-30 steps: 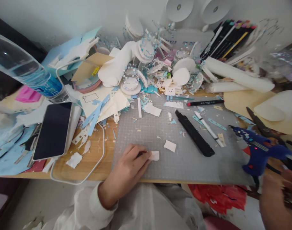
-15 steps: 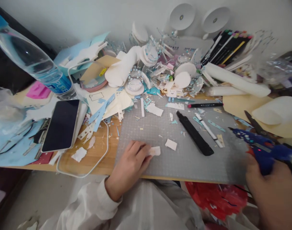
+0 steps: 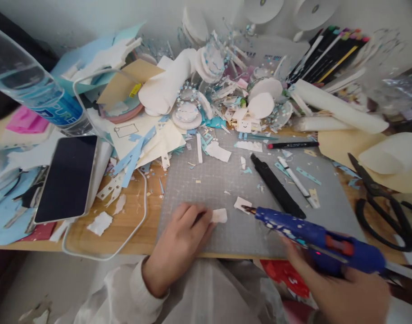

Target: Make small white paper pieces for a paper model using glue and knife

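My left hand (image 3: pixel 183 240) rests at the front of the grey cutting mat (image 3: pixel 188 189). Its thumb and fingers are closed on a small white paper piece (image 3: pixel 220 215), which sticks out to the right of the fingertips. In my right hand (image 3: pixel 347 288) is a blue hot glue gun (image 3: pixel 303 234), speckled with bits, a red light glowing on its side. The gun points left, and its nozzle appears over a second small white paper piece (image 3: pixel 240 203) on the mat. I cannot tell whether they touch.
Behind the gun lie a black cutter-like tool (image 3: pixel 276 184), a white pen (image 3: pixel 296 182) and a black marker (image 3: pixel 293 145). Black scissors (image 3: pixel 374 193) lie at the right. A phone (image 3: pixel 69 175), water bottle (image 3: pixel 40 85) and white cable (image 3: pixel 145 193) occupy the left. Paper crafts crowd the back.
My right hand has brought the glue gun from the far right leftward over the mat, uncovering the scissors. My left hand stays on the white paper piece. The view has shifted slightly.
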The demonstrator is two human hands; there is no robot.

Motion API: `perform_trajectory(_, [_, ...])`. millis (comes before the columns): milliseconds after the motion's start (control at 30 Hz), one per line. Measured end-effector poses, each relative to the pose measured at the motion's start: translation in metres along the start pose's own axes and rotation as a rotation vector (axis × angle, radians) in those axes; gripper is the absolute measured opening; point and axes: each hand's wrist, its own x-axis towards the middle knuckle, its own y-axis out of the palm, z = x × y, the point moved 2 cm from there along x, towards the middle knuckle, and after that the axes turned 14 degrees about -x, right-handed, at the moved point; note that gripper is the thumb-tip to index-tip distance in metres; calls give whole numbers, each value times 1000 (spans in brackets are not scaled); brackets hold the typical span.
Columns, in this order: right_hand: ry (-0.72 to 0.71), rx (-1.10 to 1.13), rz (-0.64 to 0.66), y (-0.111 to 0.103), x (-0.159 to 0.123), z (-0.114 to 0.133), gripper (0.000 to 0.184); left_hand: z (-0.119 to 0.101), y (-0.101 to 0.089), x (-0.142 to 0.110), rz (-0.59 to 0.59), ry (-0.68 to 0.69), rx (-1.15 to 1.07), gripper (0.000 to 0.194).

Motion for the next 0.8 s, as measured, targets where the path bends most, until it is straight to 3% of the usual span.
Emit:
perform_trajectory(100, [-84, 33, 149, 1, -8, 28, 26, -1, 0, -1, 5, 18, 9, 22])
perform_trajectory(200, [-178, -17, 207, 3, -10, 38, 26, -1, -1, -2, 15, 17, -7, 23])
perform_trajectory(333, [-246, -75, 201, 5, -6, 42, 28, 1, -1, -3, 18, 13, -2, 23])
perform_trajectory(800, [-227, -273, 209, 4, -4, 46, 39, 1, -2, -1, 3, 17, -19, 22])
